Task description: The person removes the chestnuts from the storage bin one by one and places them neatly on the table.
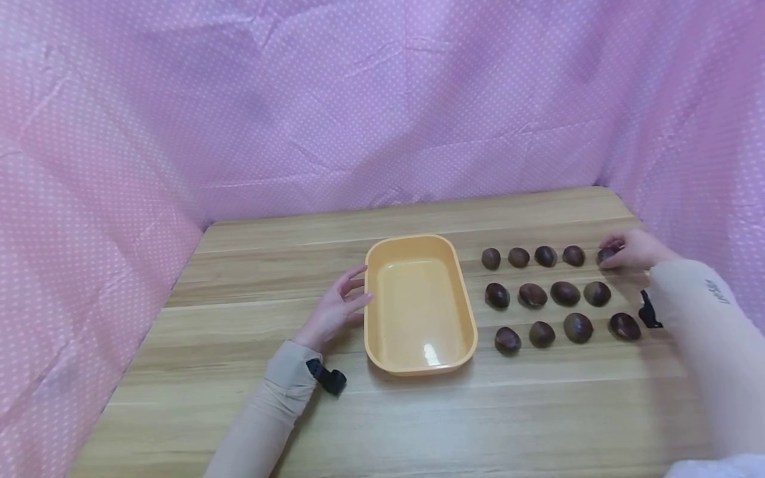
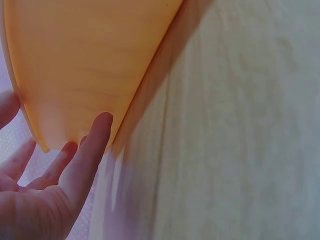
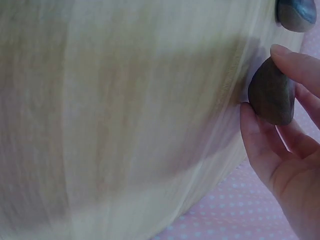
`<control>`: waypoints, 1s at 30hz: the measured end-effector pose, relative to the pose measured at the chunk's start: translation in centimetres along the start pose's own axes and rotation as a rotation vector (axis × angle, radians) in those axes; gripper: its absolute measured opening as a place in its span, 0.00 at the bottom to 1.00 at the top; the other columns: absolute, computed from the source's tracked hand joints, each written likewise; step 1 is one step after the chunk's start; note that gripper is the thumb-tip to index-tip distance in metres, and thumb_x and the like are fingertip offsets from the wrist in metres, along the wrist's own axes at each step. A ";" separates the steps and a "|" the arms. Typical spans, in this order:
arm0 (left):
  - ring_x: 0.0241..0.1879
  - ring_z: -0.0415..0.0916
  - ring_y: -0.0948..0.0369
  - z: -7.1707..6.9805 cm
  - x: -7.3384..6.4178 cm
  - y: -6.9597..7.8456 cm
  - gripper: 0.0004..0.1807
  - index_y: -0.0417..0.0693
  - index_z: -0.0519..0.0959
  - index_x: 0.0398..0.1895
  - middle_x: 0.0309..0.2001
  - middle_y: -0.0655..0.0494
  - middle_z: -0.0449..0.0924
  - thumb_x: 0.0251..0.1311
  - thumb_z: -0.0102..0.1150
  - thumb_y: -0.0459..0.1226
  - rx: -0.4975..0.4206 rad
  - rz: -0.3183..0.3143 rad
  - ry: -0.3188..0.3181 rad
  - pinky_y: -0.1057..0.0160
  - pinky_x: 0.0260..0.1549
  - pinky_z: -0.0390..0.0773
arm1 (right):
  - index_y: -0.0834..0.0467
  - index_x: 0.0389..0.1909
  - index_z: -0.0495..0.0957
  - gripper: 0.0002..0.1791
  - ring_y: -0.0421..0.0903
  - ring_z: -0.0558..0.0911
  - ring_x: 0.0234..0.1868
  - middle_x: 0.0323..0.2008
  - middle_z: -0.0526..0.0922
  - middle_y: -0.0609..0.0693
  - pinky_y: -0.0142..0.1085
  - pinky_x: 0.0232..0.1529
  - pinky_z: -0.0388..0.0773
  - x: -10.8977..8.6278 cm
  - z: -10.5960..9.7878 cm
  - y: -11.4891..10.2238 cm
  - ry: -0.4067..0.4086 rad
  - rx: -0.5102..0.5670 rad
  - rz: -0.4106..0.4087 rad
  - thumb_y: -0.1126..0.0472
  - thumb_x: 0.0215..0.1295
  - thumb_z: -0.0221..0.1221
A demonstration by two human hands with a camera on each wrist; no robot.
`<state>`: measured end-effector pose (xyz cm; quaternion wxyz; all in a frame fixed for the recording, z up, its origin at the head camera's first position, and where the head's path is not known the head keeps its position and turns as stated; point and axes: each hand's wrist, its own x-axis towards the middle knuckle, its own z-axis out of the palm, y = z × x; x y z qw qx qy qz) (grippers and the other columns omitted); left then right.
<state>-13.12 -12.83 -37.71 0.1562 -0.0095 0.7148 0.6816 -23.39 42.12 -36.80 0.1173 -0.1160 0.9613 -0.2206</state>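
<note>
A yellow plastic tray point(image 1: 418, 370) with rounded corners stands on the table, nothing inside it. My left hand point(image 1: 336, 307) is at its left side, fingers mostly straight against the outer wall and thumb by the rim; in the left wrist view fingertips meet the tray wall point(image 2: 85, 75). At the far right end of the back row, my right hand point(image 1: 638, 249) pinches a chestnut point(image 3: 272, 92) between thumb and fingers, at the table surface. Several more brown chestnuts point(image 1: 564, 293) lie in three rows between the tray and that hand.
The wooden table point(image 1: 239, 358) has its back edge against a pink dotted cloth point(image 1: 382, 119), which also hangs at both sides. Close to the pinched chestnut lies a neighbouring chestnut point(image 3: 298, 15) of the back row.
</note>
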 end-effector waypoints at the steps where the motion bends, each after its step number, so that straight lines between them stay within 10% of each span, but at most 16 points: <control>1: 0.60 0.70 0.48 0.0 0.0 0.0 0.35 0.55 0.58 0.71 0.67 0.43 0.62 0.62 0.55 0.29 0.001 0.000 0.002 0.54 0.44 0.82 | 0.76 0.43 0.73 0.26 0.73 0.74 0.46 0.42 0.76 0.76 0.60 0.49 0.69 0.0 0.0 0.0 0.000 -0.001 0.001 0.63 0.49 0.68; 19: 0.60 0.69 0.45 -0.1 0.4 0.5 0.35 0.51 0.57 0.71 0.67 0.40 0.60 0.62 0.54 0.27 0.012 -0.006 -0.016 0.53 0.46 0.82 | 0.79 0.51 0.67 0.30 0.75 0.72 0.49 0.47 0.72 0.80 0.64 0.51 0.69 -0.2 -0.7 -1.0 -0.011 0.016 0.010 0.61 0.57 0.64; 30: 0.61 0.68 0.45 -1.2 -0.3 1.1 0.35 0.50 0.54 0.72 0.67 0.41 0.61 0.64 0.54 0.31 0.083 0.040 -0.001 0.51 0.51 0.79 | 0.70 0.58 0.68 0.29 0.71 0.72 0.54 0.54 0.71 0.76 0.63 0.52 0.69 -2.1 -1.8 -6.4 0.105 0.091 -0.031 0.56 0.62 0.61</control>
